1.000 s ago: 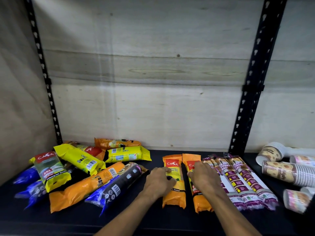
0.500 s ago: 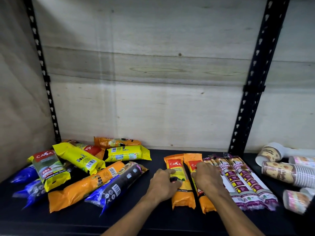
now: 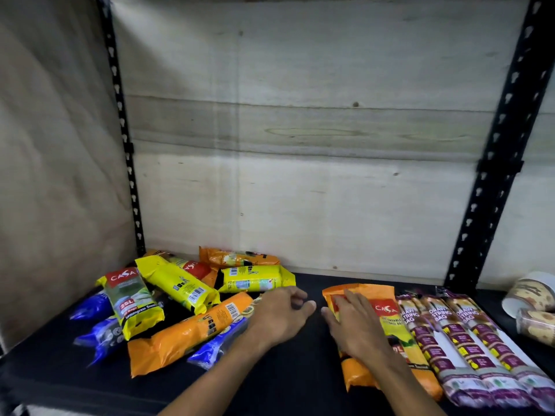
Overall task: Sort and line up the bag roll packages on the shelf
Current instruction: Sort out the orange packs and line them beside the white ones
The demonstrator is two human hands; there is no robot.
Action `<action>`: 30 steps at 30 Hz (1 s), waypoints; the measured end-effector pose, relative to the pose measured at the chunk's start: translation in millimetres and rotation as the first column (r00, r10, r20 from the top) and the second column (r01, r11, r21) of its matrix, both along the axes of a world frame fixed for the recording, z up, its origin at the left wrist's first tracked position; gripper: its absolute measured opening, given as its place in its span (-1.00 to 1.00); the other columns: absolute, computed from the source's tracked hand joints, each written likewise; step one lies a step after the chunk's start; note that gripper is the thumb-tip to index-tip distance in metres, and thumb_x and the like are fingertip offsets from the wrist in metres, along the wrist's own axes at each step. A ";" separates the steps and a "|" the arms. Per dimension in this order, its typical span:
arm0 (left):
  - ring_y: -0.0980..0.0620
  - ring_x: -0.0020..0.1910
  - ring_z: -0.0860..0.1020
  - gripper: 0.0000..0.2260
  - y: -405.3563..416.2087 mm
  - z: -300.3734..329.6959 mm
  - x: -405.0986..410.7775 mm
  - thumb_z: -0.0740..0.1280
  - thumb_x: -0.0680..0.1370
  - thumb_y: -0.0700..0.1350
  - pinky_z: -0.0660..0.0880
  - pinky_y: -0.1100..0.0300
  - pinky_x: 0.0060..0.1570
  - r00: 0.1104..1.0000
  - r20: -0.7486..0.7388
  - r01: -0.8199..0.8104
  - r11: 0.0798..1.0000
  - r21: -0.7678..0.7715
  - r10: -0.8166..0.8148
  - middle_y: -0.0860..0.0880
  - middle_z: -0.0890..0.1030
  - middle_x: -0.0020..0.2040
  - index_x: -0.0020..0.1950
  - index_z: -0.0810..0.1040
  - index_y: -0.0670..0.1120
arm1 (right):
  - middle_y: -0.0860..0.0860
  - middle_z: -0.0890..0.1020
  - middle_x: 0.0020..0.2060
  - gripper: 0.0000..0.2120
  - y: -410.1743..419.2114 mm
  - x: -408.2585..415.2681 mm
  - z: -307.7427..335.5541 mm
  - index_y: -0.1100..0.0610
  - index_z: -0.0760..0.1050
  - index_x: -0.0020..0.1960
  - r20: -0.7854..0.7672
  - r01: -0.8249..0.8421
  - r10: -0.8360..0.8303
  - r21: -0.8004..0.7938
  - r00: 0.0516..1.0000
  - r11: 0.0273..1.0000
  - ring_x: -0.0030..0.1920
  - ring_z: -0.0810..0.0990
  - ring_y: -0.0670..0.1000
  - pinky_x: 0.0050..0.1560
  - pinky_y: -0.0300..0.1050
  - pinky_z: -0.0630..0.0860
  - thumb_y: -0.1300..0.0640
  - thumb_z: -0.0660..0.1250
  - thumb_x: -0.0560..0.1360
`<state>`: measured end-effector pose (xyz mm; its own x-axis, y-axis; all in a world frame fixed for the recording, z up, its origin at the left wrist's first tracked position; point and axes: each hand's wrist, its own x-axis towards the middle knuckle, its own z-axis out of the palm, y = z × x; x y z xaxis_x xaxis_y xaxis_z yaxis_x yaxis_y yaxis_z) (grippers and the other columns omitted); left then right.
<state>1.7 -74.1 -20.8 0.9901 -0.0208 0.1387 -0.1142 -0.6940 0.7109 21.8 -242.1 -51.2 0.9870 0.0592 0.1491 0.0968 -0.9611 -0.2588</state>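
Two orange Casa bag roll packages (image 3: 387,322) lie side by side on the black shelf (image 3: 285,382), against three purple drawstring bag packages (image 3: 450,340) to their right. My right hand (image 3: 354,328) rests flat on the left orange package. My left hand (image 3: 279,313) holds nothing, with its fingers loosely curled. It is over the near end of a loose pile. In that pile are a long orange package (image 3: 192,331), a blue-black package (image 3: 216,346), yellow packages (image 3: 180,286) and blue packages (image 3: 93,307).
Stacked paper cups (image 3: 531,292) lie at the far right edge. A black perforated upright (image 3: 495,175) stands behind the purple packages and another (image 3: 120,115) at the back left. Plywood walls close the back and the left side.
My left hand has come off the orange package and moved left to the pile. The two orange packages now lie tight against the purple ones, with my right hand on the left one.
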 end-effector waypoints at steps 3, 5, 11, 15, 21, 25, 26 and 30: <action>0.14 0.00 0.61 -0.72 27.8 11.0 18.2 0.34 0.52 0.12 0.50 0.24 0.05 0.996 0.056 -0.067 0.997 0.037 0.065 0.15 0.68 0.02 0.17 0.61 0.05 | 0.06 0.10 0.60 -0.46 5.6 2.6 -9.4 -0.01 0.19 0.57 -0.057 -0.045 0.045 0.014 0.997 0.999 0.59 -0.01 0.13 0.56 0.05 0.01 -0.18 0.05 0.65; 0.10 0.02 0.61 -0.72 42.7 16.2 36.3 0.32 0.53 0.13 0.49 0.20 0.04 0.990 0.095 -0.114 0.987 0.117 0.104 0.15 0.67 0.04 0.16 0.61 0.05 | 0.03 0.03 0.61 -0.47 5.5 5.1 -11.2 -0.04 0.17 0.58 -0.070 -0.051 0.053 0.028 0.996 0.998 0.60 -0.07 0.11 0.56 0.04 -0.03 -0.17 0.06 0.65; -0.12 0.19 0.56 -0.66 63.2 18.1 101.1 0.31 0.52 0.07 0.53 0.00 0.12 0.984 0.145 -0.156 0.892 0.425 0.104 -0.08 0.61 0.23 0.25 0.58 -0.01 | -0.02 -0.01 0.61 -0.47 2.5 6.6 -15.1 -0.09 0.19 0.57 -0.047 -0.044 0.049 0.099 0.998 0.994 0.60 -0.10 0.06 0.56 0.01 -0.06 -0.18 0.08 0.63; -0.14 0.30 0.48 -0.61 61.9 13.1 130.7 0.26 0.52 0.01 0.48 -0.03 0.22 0.990 0.129 -0.125 0.826 0.550 0.064 -0.07 0.51 0.34 0.35 0.50 0.03 | -0.05 0.00 0.61 -0.48 -1.5 7.6 -18.8 -0.10 0.21 0.56 -0.025 -0.043 0.048 0.149 0.999 0.988 0.60 -0.10 0.03 0.56 -0.01 -0.06 -0.19 0.09 0.63; -0.16 0.31 0.45 -0.59 59.3 -4.2 153.5 0.21 0.57 0.10 0.45 -0.04 0.23 0.993 0.113 -0.089 0.764 0.639 0.021 -0.07 0.50 0.35 0.40 0.43 0.04 | -0.07 0.03 0.61 -0.48 -3.4 7.3 -19.8 -0.10 0.23 0.55 -0.007 -0.051 0.054 0.198 0.999 0.979 0.60 -0.10 0.01 0.56 -0.03 -0.04 -0.19 0.10 0.62; -0.16 0.34 0.37 -0.57 65.1 -8.4 162.7 0.19 0.57 0.14 0.36 -0.04 0.27 0.996 0.091 -0.070 0.740 0.669 0.012 -0.09 0.44 0.36 0.43 0.41 0.08 | -0.07 0.04 0.61 -0.49 -4.8 6.8 -20.3 -0.10 0.25 0.54 0.002 -0.045 0.046 0.231 0.999 0.972 0.60 -0.09 0.01 0.55 -0.05 -0.05 -0.18 0.11 0.62; -0.15 0.34 0.37 -0.57 66.8 -7.5 165.0 0.20 0.57 0.14 0.36 -0.03 0.27 0.997 0.082 -0.058 0.747 0.663 0.005 -0.09 0.44 0.35 0.41 0.43 0.08 | -0.07 0.04 0.61 -0.49 -5.0 6.8 -20.2 -0.10 0.25 0.54 0.003 -0.045 0.046 0.232 0.999 0.972 0.60 -0.09 0.01 0.55 -0.04 -0.06 -0.18 0.11 0.62; -0.12 0.33 0.38 -0.61 71.2 -3.4 169.1 0.21 0.58 0.16 0.38 -0.02 0.28 0.998 0.055 -0.024 0.761 0.648 -0.015 -0.06 0.47 0.34 0.36 0.49 0.07 | -0.08 0.03 0.61 -0.50 -5.4 6.7 -20.3 -0.11 0.25 0.54 -0.003 -0.040 0.042 0.235 0.999 0.971 0.60 -0.10 0.00 0.55 -0.05 -0.07 -0.18 0.11 0.63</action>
